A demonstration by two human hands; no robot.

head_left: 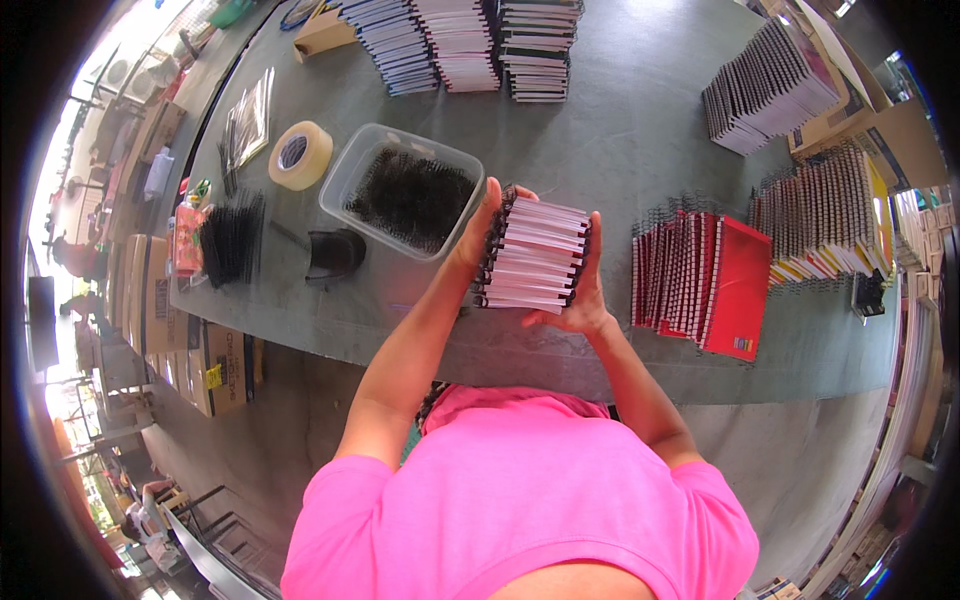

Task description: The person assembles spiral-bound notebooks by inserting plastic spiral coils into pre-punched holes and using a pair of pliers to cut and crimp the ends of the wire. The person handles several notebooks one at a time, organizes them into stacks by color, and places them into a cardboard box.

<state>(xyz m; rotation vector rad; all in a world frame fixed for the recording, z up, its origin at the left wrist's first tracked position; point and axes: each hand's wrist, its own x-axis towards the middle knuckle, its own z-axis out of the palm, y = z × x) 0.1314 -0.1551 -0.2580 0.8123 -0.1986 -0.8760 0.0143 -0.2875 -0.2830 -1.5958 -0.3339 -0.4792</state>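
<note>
A stack of small spiral notebooks (535, 255) with white page edges and black coils is gripped between my two hands, near the front of the table. My left hand (482, 228) presses on the stack's left side, its fingers partly hidden behind it. On the opposite side my right hand (588, 290) holds the stack, thumb and fingers along its edge. Just left of the stack is a clear plastic tub (340, 190) full of black coils (410, 197). To the right stand red spiral notebooks (740, 290) in a leaning row.
Tape roll (318, 160), black holder (335, 255) and loose black coils (232, 240) lie at left. Notebook stacks (455, 45) stand at the far side. More spiral notebooks (815, 215) and grey-edged ones (765, 85) line the right, beside a cardboard box (910, 145).
</note>
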